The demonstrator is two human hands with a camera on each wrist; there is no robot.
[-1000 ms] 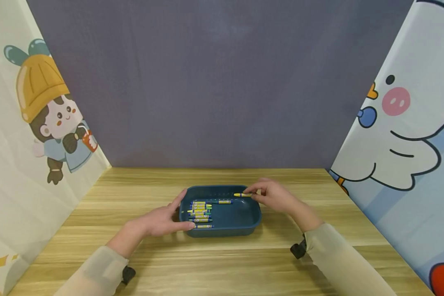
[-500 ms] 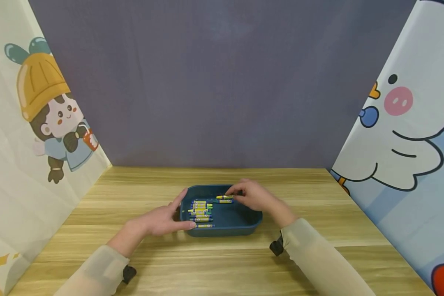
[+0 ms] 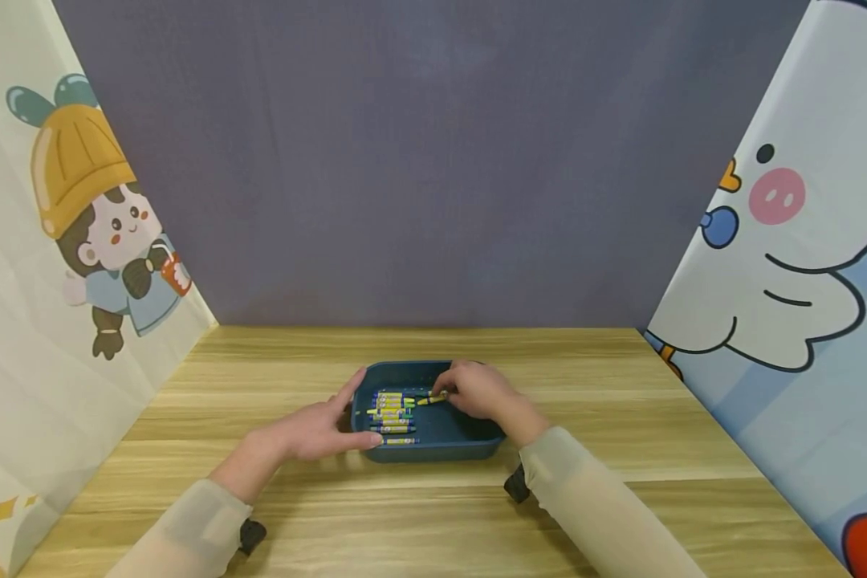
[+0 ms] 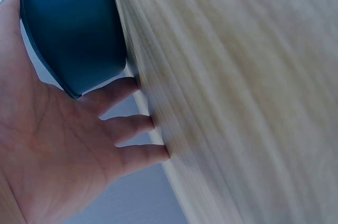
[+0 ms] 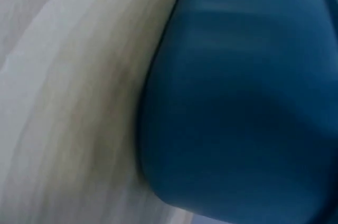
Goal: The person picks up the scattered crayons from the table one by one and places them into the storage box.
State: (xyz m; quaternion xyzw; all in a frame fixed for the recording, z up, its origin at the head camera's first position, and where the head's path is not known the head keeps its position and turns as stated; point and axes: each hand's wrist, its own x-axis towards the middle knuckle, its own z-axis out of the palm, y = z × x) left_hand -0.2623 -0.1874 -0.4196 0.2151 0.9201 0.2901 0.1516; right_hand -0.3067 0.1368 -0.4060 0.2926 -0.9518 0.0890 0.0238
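A dark blue plastic tray (image 3: 441, 453) sits on the table, with several yellow-wrapped crayons (image 3: 393, 412) lined up at its left end. My left hand (image 3: 318, 429) spans that end, thumb at the near rim and forefinger toward the far corner. In the left wrist view, other fingers (image 4: 142, 154) of this hand stretch straight down to the tabletop. My right hand (image 3: 479, 391) reaches inside and pinches a yellow crayon (image 3: 429, 400) low over the floor, close to the row. Another crayon behind it is partly hidden. The right wrist view shows the tray's outer wall (image 5: 237, 102), not the hand.
The wood-grain table (image 3: 433, 522) extends on every side of the tray. A grey backdrop (image 3: 433, 160) rises behind it, and printed cartoon cloths (image 3: 802, 305) flank the right and left sides. Dark wrist cameras (image 3: 251, 535) hang below both sleeves.
My right hand has moved left and down into the tray, bringing the yellow crayon from the right end toward the row. The left hand keeps its place on the tray.
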